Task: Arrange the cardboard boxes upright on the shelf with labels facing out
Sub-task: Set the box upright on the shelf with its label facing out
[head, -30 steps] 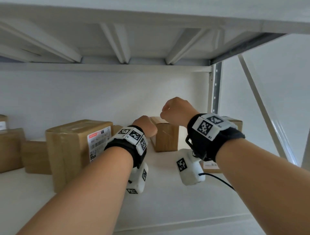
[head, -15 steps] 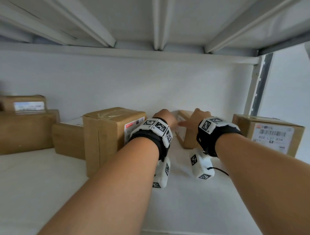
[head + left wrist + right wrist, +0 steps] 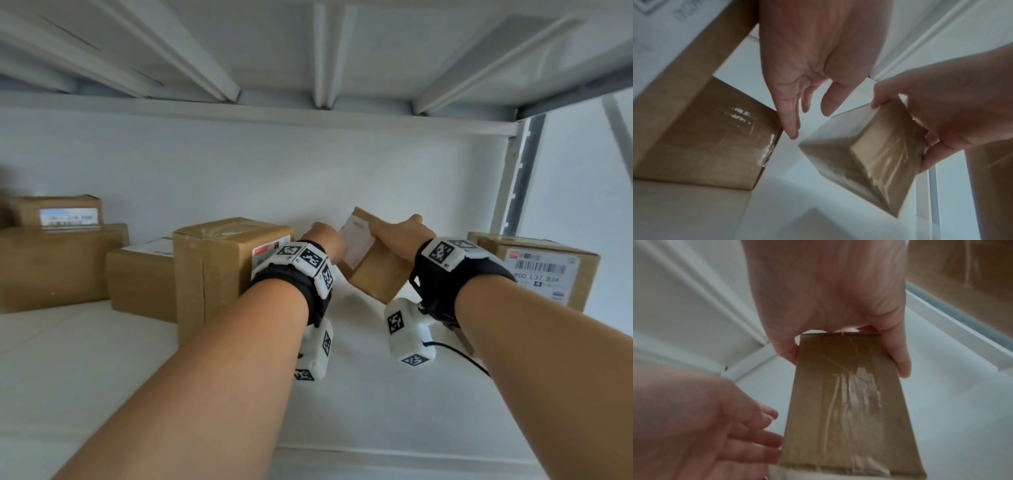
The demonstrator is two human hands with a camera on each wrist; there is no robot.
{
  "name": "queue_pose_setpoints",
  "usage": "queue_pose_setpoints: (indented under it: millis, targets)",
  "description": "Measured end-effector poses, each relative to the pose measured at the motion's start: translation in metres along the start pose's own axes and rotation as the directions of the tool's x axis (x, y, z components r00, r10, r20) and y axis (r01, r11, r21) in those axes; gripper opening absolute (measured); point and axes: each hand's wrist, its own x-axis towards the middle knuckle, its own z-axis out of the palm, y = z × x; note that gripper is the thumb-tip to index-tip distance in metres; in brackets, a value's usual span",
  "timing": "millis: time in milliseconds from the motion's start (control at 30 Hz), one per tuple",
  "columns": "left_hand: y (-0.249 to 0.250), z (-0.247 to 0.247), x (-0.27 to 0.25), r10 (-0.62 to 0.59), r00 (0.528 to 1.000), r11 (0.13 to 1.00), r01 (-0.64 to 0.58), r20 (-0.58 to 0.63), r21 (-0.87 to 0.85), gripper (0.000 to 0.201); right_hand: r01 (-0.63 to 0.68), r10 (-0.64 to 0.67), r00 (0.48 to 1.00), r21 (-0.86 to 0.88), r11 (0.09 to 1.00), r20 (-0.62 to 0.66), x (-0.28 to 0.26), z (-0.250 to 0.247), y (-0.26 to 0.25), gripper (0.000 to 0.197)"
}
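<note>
A small cardboard box (image 3: pixel 371 265) with a white label hangs tilted above the white shelf (image 3: pixel 359 394). My right hand (image 3: pixel 397 236) grips it from the top, thumb and fingers on opposite sides (image 3: pixel 840 344). My left hand (image 3: pixel 323 240) is beside the box's left face with straight fingers (image 3: pixel 791 123); in the right wrist view those fingers reach the box's edge. The taped brown side of the box (image 3: pixel 877 159) faces the wrist cameras (image 3: pixel 846 402).
A tall labelled box (image 3: pixel 219 270) stands left of my left wrist, with a lower box (image 3: pixel 140 277) behind it and two stacked boxes (image 3: pixel 54 253) at the far left. A labelled box (image 3: pixel 541 270) sits at right by the shelf upright (image 3: pixel 520 178).
The small box has left the shelf and tilted, gripped by my right hand. My left hand has come up beside it. The head view has swung left and closer.
</note>
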Motion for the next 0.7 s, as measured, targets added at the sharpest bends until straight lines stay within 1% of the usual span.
queue_pose_setpoints:
  millis: [100, 200, 267, 300, 333, 367, 433, 467, 500, 567, 600, 633, 667, 700]
  targets:
    - [0.006, -0.001, -0.006, -0.067, 0.998, 0.978, 0.064, -0.005, -0.198, 0.043, 0.022, -0.016, 0.999, 0.220, 0.975, -0.029, -0.012, -0.012, -0.004, 0.081]
    - [0.014, -0.006, -0.013, -0.109, 0.994, 0.908, 0.110, 0.025, -0.404, 0.051, 0.036, -0.027, 0.999, 0.405, 0.914, -0.027, -0.018, -0.024, -0.009, 0.082]
    - [0.018, -0.012, -0.018, -0.090, 0.994, 0.845, 0.106, 0.055, -0.525, 0.061, 0.026, -0.036, 0.999, 0.519, 0.855, 0.010, -0.022, -0.032, -0.008, 0.083]
    - [0.020, -0.015, -0.022, -0.063, 0.995, 0.818, 0.094, 0.075, -0.567, 0.064, 0.017, -0.047, 0.998, 0.573, 0.819, 0.038, -0.026, -0.036, -0.008, 0.081]
    - [0.023, -0.018, -0.025, -0.028, 0.995, 0.795, 0.081, 0.097, -0.601, 0.066, 0.008, -0.063, 0.996, 0.622, 0.783, 0.067, -0.030, -0.041, -0.007, 0.075]
    - [0.025, -0.020, -0.028, 0.005, 0.994, 0.769, 0.069, 0.113, -0.635, 0.069, 0.007, -0.088, 0.992, 0.661, 0.751, 0.089, -0.034, -0.045, -0.006, 0.064]
    - [0.030, -0.026, -0.035, 0.066, 0.990, 0.708, 0.043, 0.126, -0.705, 0.068, 0.009, -0.152, 0.979, 0.708, 0.706, 0.139, -0.040, -0.053, -0.004, 0.039]
    - [0.032, -0.029, -0.038, 0.096, 0.988, 0.683, 0.025, 0.123, -0.730, 0.063, 0.004, -0.178, 0.969, 0.716, 0.698, 0.168, -0.042, -0.056, -0.002, 0.032]
    - [0.033, -0.031, -0.042, 0.120, 0.985, 0.668, 0.011, 0.122, -0.744, 0.055, 0.004, -0.201, 0.961, 0.719, 0.695, 0.188, -0.045, -0.058, 0.000, 0.029]
    - [0.033, -0.036, -0.051, 0.137, 0.984, 0.636, 0.004, 0.118, -0.771, 0.034, 0.017, -0.239, 0.949, 0.723, 0.691, 0.206, -0.050, -0.059, 0.002, 0.029]
    - [0.031, -0.037, -0.054, 0.141, 0.984, 0.616, 0.001, 0.111, -0.788, 0.025, 0.031, -0.252, 0.946, 0.716, 0.697, 0.205, -0.053, -0.060, 0.001, 0.033]
    - [0.030, -0.038, -0.057, 0.148, 0.983, 0.603, -0.004, 0.107, -0.798, 0.022, 0.050, -0.259, 0.946, 0.703, 0.709, 0.194, -0.054, -0.060, 0.001, 0.039]
    - [0.029, -0.037, -0.060, 0.161, 0.982, 0.604, -0.017, 0.100, -0.797, 0.029, 0.072, -0.254, 0.952, 0.687, 0.723, 0.168, -0.054, -0.061, 0.000, 0.044]
    - [0.029, -0.037, -0.063, 0.172, 0.980, 0.622, -0.031, 0.097, -0.783, 0.042, 0.101, -0.247, 0.960, 0.662, 0.742, 0.130, -0.054, -0.062, -0.001, 0.045]
